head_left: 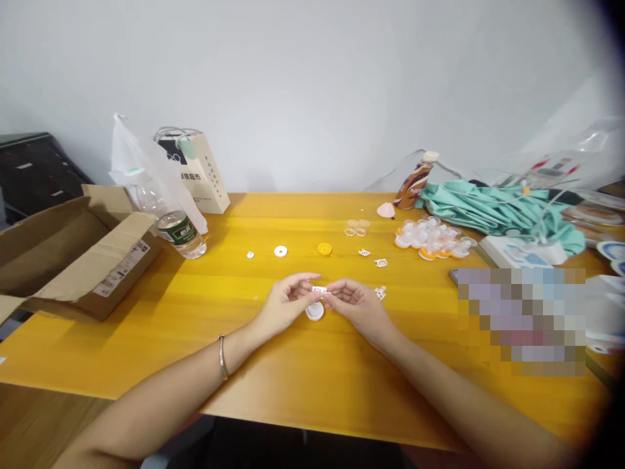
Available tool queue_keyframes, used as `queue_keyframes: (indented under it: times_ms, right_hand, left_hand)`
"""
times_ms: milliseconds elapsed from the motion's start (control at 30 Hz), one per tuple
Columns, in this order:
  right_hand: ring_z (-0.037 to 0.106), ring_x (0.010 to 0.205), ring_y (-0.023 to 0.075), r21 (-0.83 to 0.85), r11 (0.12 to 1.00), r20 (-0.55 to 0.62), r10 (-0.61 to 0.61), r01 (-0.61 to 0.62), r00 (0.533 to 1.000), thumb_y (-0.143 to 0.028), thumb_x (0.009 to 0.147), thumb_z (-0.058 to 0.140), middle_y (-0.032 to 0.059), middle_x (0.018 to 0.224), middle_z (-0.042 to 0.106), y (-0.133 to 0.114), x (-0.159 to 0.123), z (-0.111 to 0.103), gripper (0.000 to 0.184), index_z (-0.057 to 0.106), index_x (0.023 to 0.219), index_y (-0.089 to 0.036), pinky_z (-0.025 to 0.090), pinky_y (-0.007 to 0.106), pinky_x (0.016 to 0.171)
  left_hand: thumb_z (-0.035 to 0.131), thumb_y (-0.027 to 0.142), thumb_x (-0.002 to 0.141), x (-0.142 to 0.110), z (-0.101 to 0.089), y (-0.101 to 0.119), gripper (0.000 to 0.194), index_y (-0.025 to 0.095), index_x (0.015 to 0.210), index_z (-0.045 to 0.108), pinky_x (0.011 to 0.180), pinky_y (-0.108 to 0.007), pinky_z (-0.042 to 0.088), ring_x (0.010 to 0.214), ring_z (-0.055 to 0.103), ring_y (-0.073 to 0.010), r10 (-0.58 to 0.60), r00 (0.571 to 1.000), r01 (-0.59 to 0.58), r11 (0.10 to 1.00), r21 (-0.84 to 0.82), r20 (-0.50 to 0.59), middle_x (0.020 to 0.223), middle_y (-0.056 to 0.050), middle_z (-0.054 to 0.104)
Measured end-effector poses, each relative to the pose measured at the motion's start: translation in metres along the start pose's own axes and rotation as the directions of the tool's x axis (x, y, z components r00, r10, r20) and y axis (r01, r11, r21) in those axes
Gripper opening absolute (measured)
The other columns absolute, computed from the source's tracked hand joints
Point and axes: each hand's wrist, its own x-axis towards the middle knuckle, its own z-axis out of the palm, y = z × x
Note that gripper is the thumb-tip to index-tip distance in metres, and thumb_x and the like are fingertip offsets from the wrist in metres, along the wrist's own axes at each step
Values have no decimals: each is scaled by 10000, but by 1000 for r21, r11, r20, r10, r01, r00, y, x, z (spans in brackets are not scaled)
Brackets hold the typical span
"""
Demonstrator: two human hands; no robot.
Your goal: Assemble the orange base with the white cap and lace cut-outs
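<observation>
Between my two hands is a small white plastic piece (319,289) with dark marks or holes. My left hand (288,301) pinches its left end, and my right hand (359,303) pinches its right end. Just below the fingertips, a round white shallow cup (315,312) lies on the table. Farther back sit a yellow round part (325,249), a white disc with a centre hole (280,251) and a tiny white part (250,255). To the right lie white cut-out pieces, one of them (380,293) close to my right hand.
An open cardboard box (122,267) and a tilted water bottle (180,234) stand left, near a paper bag (208,169). On the right are clear-and-orange round cases (432,238), a brown drink bottle (414,182), green fabric (493,208) and a blurred-out patch over the table (273,384).
</observation>
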Motion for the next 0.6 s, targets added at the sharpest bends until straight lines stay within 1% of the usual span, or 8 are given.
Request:
queue_keyframes:
  times_ms: [100, 233, 367, 500, 600]
  right_hand:
    - [592, 619, 94, 14, 1000, -8, -1, 1, 1000, -302, 591, 741, -12, 665, 652, 0, 0, 1, 216, 600, 688, -171, 464, 235, 635]
    - [577, 569, 94, 16, 1000, -20, 0, 0, 1000, -313, 582, 741, -19, 618, 641, 0, 1, 3, 225, 597, 679, -171, 460, 244, 607]
    - [557, 537, 86, 24, 1000, -23, 11, -10, 1000, -311, 588, 737, -28, 590, 628, 1, 2, 3, 227, 584, 675, -168, 449, 239, 582]
    - [548, 542, 80, 11, 1000, -3, 20, -20, 1000, -310, 620, 722, -31, 587, 615, 2, 3, 4, 219, 573, 691, -165, 446, 233, 589]
    - [563, 599, 96, -41, 999, 15, -20, 21, 1000, -334, 649, 698, -16, 648, 617, 2, 4, 2, 219, 565, 716, -172, 455, 250, 626]
  left_hand:
    - [669, 295, 709, 0, 2, 0, 331, 161, 994, 568, 662, -230, 458, 669, 580, -102, -39, 999, 39, 994, -100, 0, 767, -5, 587]
    - [673, 297, 701, -1, 5, 5, 292, 155, 921, 544, 623, -208, 435, 625, 556, -84, -82, 997, 80, 984, -157, -6, 687, 27, 532]
    - [683, 306, 684, 0, 8, 9, 287, 145, 854, 516, 587, -196, 413, 565, 518, -68, -91, 995, 86, 983, -163, -27, 627, 41, 509]
    - [677, 310, 687, 1, 10, 8, 294, 148, 846, 490, 567, -187, 397, 528, 485, -55, -67, 997, 60, 988, -145, -47, 594, 58, 480]
    - [669, 309, 700, 2, 8, 5, 296, 156, 871, 481, 576, -189, 402, 554, 501, -60, -40, 999, 35, 990, -136, -29, 633, 50, 494]
